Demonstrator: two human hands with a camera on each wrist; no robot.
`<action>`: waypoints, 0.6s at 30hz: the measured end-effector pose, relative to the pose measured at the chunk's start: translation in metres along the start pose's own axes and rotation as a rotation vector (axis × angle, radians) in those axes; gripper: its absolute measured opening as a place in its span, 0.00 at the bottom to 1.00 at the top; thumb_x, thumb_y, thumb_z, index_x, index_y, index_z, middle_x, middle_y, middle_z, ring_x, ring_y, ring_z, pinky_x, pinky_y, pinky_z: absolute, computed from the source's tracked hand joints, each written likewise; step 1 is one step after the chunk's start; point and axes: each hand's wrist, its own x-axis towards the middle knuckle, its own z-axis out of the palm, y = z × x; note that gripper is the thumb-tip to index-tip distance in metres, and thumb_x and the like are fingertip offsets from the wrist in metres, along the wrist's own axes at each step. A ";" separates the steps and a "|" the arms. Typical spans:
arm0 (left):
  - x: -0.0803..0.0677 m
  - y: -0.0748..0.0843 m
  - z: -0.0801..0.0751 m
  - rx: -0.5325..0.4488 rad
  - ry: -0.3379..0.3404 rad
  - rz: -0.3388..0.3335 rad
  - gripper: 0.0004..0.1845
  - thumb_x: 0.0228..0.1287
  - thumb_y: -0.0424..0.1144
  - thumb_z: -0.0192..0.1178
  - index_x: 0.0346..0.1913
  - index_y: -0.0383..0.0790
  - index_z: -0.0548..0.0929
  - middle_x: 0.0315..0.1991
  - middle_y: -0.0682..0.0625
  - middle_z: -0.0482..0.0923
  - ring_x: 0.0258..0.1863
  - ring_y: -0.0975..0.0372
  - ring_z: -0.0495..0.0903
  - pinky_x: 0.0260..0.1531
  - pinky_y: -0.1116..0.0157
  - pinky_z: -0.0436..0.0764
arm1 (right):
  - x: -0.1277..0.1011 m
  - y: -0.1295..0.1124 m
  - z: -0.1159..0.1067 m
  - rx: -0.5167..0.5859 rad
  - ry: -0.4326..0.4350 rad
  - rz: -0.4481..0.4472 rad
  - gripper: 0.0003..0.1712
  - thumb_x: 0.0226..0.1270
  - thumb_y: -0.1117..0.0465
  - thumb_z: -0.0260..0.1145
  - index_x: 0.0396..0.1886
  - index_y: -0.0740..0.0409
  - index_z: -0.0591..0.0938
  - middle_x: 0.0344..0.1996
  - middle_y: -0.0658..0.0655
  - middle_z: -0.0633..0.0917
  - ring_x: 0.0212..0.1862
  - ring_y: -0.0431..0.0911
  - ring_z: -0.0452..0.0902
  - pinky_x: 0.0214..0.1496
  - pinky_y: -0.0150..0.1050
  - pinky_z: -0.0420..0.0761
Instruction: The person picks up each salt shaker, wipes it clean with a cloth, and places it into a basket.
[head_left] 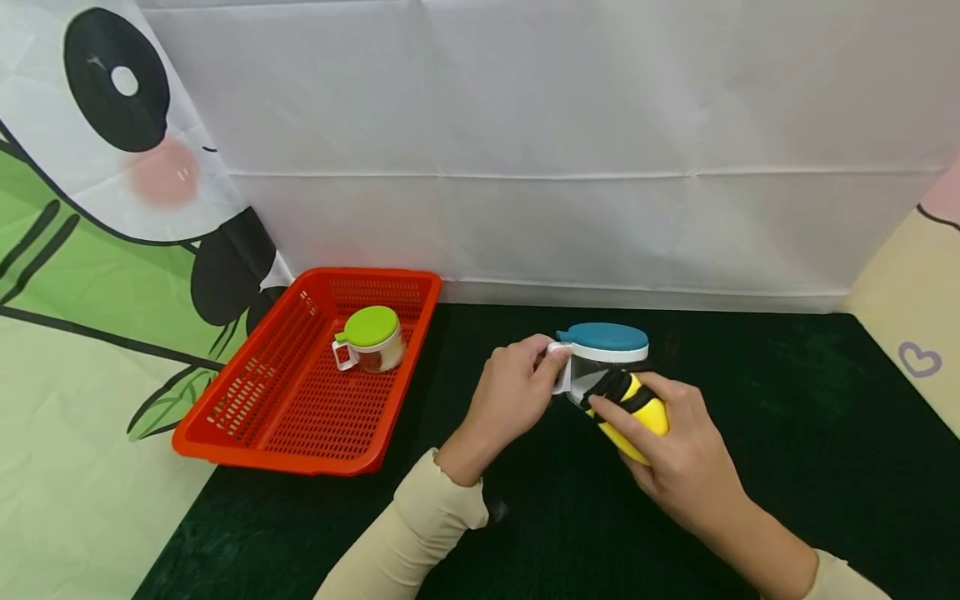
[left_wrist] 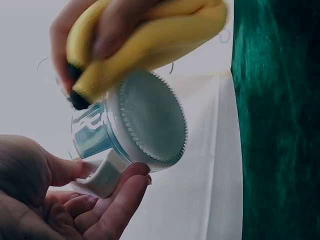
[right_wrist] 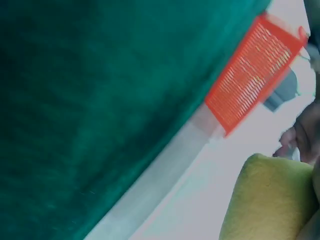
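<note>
A clear jar with a teal lid (head_left: pixel 604 350) (left_wrist: pixel 145 122) and a white handle (left_wrist: pixel 100 177) stands on the dark green cloth. My left hand (head_left: pixel 517 387) (left_wrist: pixel 75 200) pinches that handle. My right hand (head_left: pixel 667 442) grips a yellow cloth with black stripes (head_left: pixel 637 408) (left_wrist: pixel 150 40) (right_wrist: pixel 270 200) and presses it against the jar's right side. A second jar with a green lid (head_left: pixel 369 340) lies inside the red basket (head_left: pixel 225 429) at the left.
The red basket (right_wrist: pixel 252 75) sits at the table's back left, half over the panda-print cloth (head_left: pixel 90 333). A white sheet (head_left: pixel 562 150) hangs behind. Dark green cloth (head_left: pixel 787 400) covers the table to the right and front.
</note>
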 end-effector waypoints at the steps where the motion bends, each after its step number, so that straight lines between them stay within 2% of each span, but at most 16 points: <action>1: 0.000 0.000 -0.001 0.004 -0.004 -0.009 0.12 0.81 0.45 0.55 0.49 0.41 0.84 0.20 0.52 0.70 0.16 0.62 0.69 0.16 0.69 0.69 | -0.002 0.000 0.001 -0.004 -0.016 -0.027 0.28 0.84 0.40 0.40 0.63 0.42 0.82 0.59 0.72 0.70 0.54 0.63 0.69 0.46 0.61 0.82; 4: 0.000 0.000 -0.002 -0.002 -0.028 -0.040 0.12 0.81 0.47 0.55 0.49 0.43 0.84 0.21 0.52 0.71 0.16 0.62 0.70 0.17 0.69 0.70 | -0.002 0.003 -0.001 -0.018 -0.030 -0.035 0.29 0.84 0.40 0.40 0.64 0.42 0.81 0.60 0.72 0.70 0.54 0.63 0.69 0.46 0.61 0.82; 8: 0.000 0.001 0.002 -0.018 -0.063 -0.051 0.13 0.82 0.49 0.53 0.48 0.44 0.83 0.22 0.53 0.72 0.17 0.62 0.71 0.18 0.68 0.72 | 0.008 0.008 -0.007 -0.030 0.025 0.051 0.28 0.83 0.39 0.41 0.64 0.42 0.81 0.62 0.72 0.69 0.55 0.64 0.68 0.42 0.61 0.82; 10: 0.000 0.002 0.003 -0.024 -0.068 -0.044 0.14 0.82 0.49 0.53 0.48 0.44 0.83 0.21 0.53 0.72 0.18 0.62 0.72 0.18 0.68 0.72 | 0.011 0.007 -0.008 -0.035 0.033 0.054 0.28 0.83 0.39 0.42 0.64 0.42 0.81 0.62 0.72 0.68 0.55 0.65 0.68 0.42 0.62 0.82; 16: -0.001 0.002 0.000 -0.015 -0.054 -0.068 0.13 0.81 0.47 0.55 0.51 0.42 0.84 0.20 0.52 0.71 0.16 0.62 0.71 0.17 0.68 0.71 | -0.005 -0.002 0.003 -0.073 -0.079 -0.100 0.29 0.83 0.40 0.37 0.67 0.39 0.79 0.61 0.72 0.68 0.53 0.66 0.70 0.45 0.62 0.83; 18: -0.002 0.002 -0.001 -0.014 -0.060 -0.078 0.13 0.81 0.47 0.55 0.52 0.42 0.84 0.21 0.52 0.72 0.16 0.62 0.71 0.17 0.69 0.71 | -0.006 -0.001 0.003 -0.077 -0.088 -0.111 0.30 0.82 0.41 0.37 0.67 0.38 0.79 0.61 0.72 0.68 0.53 0.66 0.70 0.46 0.62 0.83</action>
